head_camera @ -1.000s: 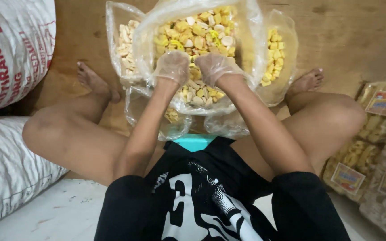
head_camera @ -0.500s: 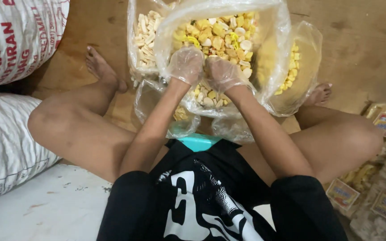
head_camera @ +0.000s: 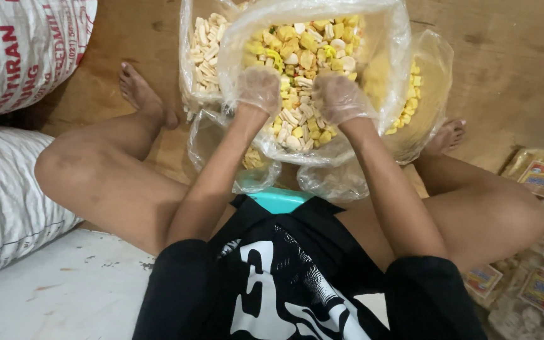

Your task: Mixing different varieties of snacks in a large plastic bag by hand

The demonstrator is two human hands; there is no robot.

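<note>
In the head view, at the upper centre of the frame, a large clear plastic bag [head_camera: 385, 75] holds yellow and white snack pieces [head_camera: 303, 56]. The gloved left hand [head_camera: 258, 89] and gloved right hand [head_camera: 340, 97] are sunk in the pieces, fingers curled among them; whether either grasps anything cannot be told. White sacks [head_camera: 14, 56] fill the left edge, packaged snacks [head_camera: 543, 182] the lower right.

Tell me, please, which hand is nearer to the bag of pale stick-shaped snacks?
Left. The left hand is just beside that bag; the right hand is farther away, across the big bag.
</note>
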